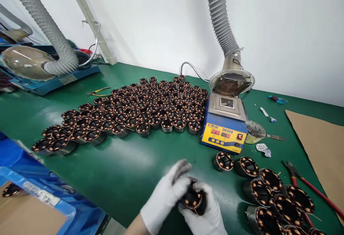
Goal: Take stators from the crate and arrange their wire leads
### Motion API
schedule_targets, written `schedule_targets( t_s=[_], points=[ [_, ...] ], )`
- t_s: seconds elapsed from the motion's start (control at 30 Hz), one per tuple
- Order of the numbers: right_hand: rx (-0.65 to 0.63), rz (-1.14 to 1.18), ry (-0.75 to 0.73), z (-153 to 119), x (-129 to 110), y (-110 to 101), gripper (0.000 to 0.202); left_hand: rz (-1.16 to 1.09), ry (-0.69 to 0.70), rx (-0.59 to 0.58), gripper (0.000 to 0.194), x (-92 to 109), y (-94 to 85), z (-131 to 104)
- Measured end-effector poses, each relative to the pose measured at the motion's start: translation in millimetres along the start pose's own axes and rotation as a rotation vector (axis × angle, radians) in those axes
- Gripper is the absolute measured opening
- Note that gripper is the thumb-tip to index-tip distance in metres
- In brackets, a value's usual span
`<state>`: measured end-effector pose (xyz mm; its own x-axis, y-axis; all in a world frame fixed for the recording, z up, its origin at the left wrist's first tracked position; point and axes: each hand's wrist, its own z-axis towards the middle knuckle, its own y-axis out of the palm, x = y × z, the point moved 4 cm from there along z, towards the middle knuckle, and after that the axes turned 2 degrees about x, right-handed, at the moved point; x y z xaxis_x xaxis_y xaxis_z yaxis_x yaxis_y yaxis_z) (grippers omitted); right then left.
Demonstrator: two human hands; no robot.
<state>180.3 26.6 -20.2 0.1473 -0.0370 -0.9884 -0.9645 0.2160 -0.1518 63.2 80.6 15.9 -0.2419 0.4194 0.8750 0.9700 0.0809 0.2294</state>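
Observation:
My right hand (205,213), in a white glove, grips a motor stator (192,200) with its ring of copper windings facing up. The fingers wrap round the stator's outer side. My left hand (170,188), also gloved and grey at the fingertips, is at the far left edge of the same stator. Its fingers are bent and slightly blurred, with thumb and forefinger close together at the rim; whatever they pinch is hidden. Nearest on the green table, a single stator (224,161) stands at the front of a group on the right.
Many stators (145,109) stand in rows behind my hands. A blue and yellow solder pot (224,129) sits beneath an extraction hood (231,81). Red-handled cutters (295,174), brown cardboard (319,145) and foil scraps (263,149) lie right. Blue bins (37,192) stand at lower left; yellow-handled pliers (98,91) lie farther back.

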Motion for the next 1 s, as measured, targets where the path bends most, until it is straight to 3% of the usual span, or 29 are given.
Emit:
schedule_targets(
  t_s=[0.1, 0.23, 0.3, 0.43, 0.7, 0.87, 0.93, 1.0],
  points=[
    [0.028, -0.15, -0.194, -2, 0, 3, 0.032, -0.131, -0.095, -0.005, 0.028, -12, 13.8, -2],
    [0.046, -0.233, -0.296, -3, 2, 2, 0.029, -0.455, 0.035, 0.199, 0.028, -5, 0.0, -4],
    [0.07, -0.287, -0.291, -3, 5, 0, 0.031, -0.325, 0.079, 0.238, 0.03, 7, -10.4, -5],
    [0.039, -0.302, -0.321, -4, 4, -1, 0.033, 0.152, -0.044, 0.101, 0.039, 16, -9.2, -5],
    [-0.019, -0.272, -0.351, 0, -3, -4, 0.03, 0.194, -0.051, 0.13, 0.01, 4, 4.4, -1],
    [0.007, -0.284, -0.299, 0, -1, -5, 0.033, 0.158, 0.084, 0.204, 0.025, 19, -1.9, -1],
    [-0.003, -0.277, -0.318, -1, -1, -5, 0.033, 0.207, 0.083, 0.148, 0.029, 20, 2.6, 0],
    [-0.025, -0.259, -0.324, 0, -1, -4, 0.032, 0.279, 0.02, 0.056, 0.02, 15, 9.5, 1]
  ],
)
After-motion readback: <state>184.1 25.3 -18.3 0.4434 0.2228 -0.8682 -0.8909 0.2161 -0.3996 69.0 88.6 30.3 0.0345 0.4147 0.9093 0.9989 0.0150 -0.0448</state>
